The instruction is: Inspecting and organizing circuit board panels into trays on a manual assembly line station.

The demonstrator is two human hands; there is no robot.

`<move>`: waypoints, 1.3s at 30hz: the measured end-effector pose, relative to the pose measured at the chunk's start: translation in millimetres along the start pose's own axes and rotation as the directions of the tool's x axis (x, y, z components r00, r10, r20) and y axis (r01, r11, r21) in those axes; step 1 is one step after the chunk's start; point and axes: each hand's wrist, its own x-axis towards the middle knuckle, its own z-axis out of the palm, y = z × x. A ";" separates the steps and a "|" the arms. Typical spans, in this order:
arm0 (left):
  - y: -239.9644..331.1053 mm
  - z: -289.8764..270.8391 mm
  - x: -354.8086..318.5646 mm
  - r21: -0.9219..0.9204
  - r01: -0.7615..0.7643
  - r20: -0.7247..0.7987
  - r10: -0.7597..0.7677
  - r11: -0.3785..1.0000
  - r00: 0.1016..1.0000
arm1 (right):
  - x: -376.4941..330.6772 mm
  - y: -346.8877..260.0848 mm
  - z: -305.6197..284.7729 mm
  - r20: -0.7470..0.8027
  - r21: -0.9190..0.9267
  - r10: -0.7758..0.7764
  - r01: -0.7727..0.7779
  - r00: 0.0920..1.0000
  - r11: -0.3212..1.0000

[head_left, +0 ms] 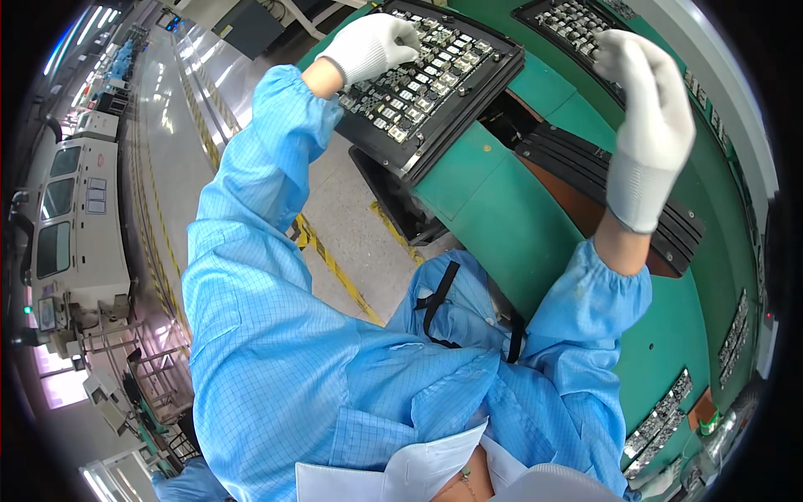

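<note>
My left hand (372, 48), in a white knit glove, is over the upper left part of a black tray (406, 159). Its fingertips are bent together at the small circuit boards (427, 84) set in rows there; whether something is between them cannot be made out. My right hand (652, 125), gloved alike, is raised at the right with its fingers curled together. The fingertips come close to a second black tray (523, 12) of similar boards, and what they may hold is hidden.
A green-topped bench (502, 209) carries the trays and a stack of black slatted plates (619, 184). Strips of boards (661, 422) lie at lower right, near another person's gloved hand (665, 481). Left, beyond a floor with yellow-striped tape (335, 263), stands a white machine (84, 209).
</note>
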 end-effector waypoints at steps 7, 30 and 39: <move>21.5 20.0 33.5 0.128 -0.013 0.058 0.006 0.992 0.998 | 0.9 -46.9 -33.7 0.224 -0.404 -0.491 0.539 0.842 0.739; 46.7 20.8 58.8 0.308 0.077 0.228 -0.152 0.948 0.962 | -5.9 -47.0 -24.2 0.261 -0.553 -0.649 0.661 0.715 0.506; 38.5 22.8 58.1 0.256 0.078 0.202 -0.132 0.963 0.970 | -7.4 -68.2 -23.1 0.341 -0.649 -0.538 0.607 0.771 0.459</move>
